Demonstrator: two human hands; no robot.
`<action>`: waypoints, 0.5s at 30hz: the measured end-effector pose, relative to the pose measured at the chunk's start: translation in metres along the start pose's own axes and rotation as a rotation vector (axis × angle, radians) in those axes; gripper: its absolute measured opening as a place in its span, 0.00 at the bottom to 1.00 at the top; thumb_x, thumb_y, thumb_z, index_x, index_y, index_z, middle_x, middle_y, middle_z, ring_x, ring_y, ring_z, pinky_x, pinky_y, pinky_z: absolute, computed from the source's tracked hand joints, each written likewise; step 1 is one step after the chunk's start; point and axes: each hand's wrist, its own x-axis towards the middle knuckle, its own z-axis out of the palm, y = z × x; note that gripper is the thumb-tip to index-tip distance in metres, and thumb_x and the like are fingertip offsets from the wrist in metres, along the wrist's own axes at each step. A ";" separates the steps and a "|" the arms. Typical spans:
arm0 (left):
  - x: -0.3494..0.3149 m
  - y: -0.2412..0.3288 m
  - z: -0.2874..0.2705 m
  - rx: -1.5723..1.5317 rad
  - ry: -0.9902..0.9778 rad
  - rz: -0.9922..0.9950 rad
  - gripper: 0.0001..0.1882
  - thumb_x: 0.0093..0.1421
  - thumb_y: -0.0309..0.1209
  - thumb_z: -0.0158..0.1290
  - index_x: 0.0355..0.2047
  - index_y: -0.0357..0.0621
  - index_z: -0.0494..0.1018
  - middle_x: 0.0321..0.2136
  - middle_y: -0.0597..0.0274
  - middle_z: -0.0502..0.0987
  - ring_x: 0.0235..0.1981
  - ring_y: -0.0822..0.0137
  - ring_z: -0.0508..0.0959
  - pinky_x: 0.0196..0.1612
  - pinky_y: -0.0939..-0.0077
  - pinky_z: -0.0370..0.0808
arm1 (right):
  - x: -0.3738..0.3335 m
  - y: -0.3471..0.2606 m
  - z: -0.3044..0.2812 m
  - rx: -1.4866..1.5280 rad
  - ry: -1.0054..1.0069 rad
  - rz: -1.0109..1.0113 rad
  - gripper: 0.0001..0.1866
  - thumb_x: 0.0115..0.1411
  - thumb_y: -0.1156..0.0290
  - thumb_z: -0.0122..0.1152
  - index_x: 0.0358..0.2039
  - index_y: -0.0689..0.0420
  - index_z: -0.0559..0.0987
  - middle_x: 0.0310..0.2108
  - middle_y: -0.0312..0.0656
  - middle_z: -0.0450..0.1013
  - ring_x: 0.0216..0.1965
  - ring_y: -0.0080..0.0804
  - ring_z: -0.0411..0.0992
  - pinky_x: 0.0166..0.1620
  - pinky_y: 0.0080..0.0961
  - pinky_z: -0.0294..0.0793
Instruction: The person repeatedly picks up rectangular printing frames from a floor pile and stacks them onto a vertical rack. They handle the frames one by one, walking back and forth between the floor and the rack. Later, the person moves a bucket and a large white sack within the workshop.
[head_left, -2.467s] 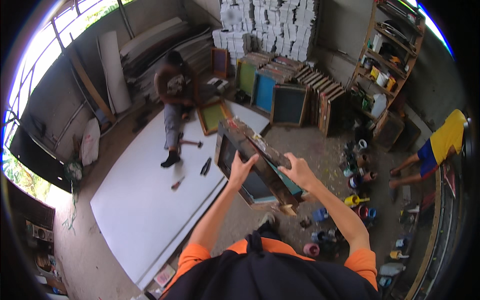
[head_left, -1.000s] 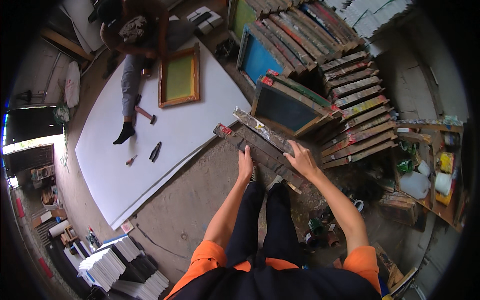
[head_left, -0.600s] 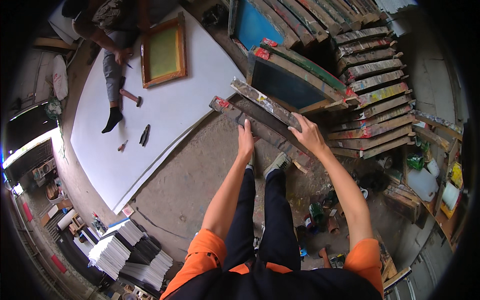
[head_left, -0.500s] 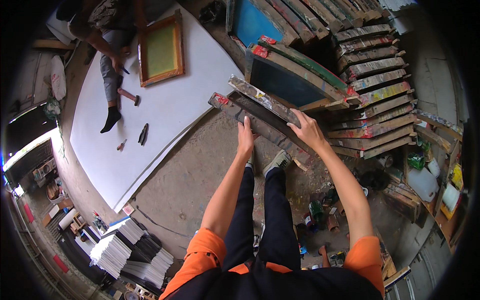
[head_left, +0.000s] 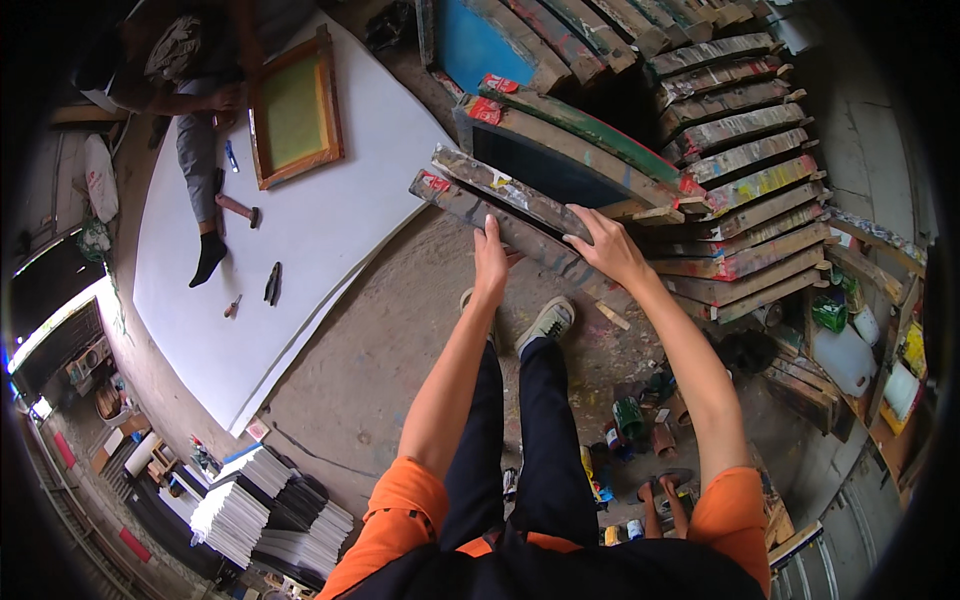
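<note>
"Two gripped, or one?"
"Two: in the closed fingers of the left hand (head_left: 490, 264), the lower wooden frame (head_left: 452, 207); in those of the right hand (head_left: 612, 250), the upper wooden frame (head_left: 512, 192)."
"Lying how?"
"Upper centre, side by side, slanting from upper left to lower right."
"Farther out?"
"Stacked frames (head_left: 757, 190), upper right, nearer the right hand."

Left grip (head_left: 490, 266), right grip (head_left: 610, 250), holding two paint-stained frames (head_left: 537, 245)
</note>
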 end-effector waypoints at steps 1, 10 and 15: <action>0.001 0.000 0.007 -0.010 -0.011 0.000 0.29 0.59 0.51 0.33 0.49 0.39 0.52 0.46 0.51 0.61 0.39 0.56 0.72 0.44 0.62 0.70 | 0.004 0.001 -0.002 -0.003 -0.004 0.000 0.23 0.48 0.70 0.58 0.44 0.63 0.65 0.37 0.51 0.68 0.39 0.48 0.68 0.39 0.33 0.70; 0.013 -0.005 0.029 -0.055 0.007 0.014 0.28 0.60 0.50 0.32 0.50 0.38 0.51 0.47 0.49 0.60 0.40 0.53 0.71 0.44 0.61 0.70 | 0.020 0.011 -0.016 -0.164 -0.021 0.023 0.23 0.46 0.72 0.57 0.43 0.68 0.66 0.36 0.49 0.66 0.41 0.42 0.64 0.45 0.30 0.65; 0.028 0.007 0.026 0.001 0.035 0.040 0.29 0.60 0.51 0.32 0.50 0.37 0.51 0.47 0.49 0.61 0.41 0.54 0.71 0.44 0.59 0.69 | 0.021 0.014 -0.016 -0.177 -0.026 -0.003 0.23 0.47 0.71 0.57 0.43 0.69 0.66 0.35 0.49 0.66 0.40 0.42 0.64 0.45 0.30 0.65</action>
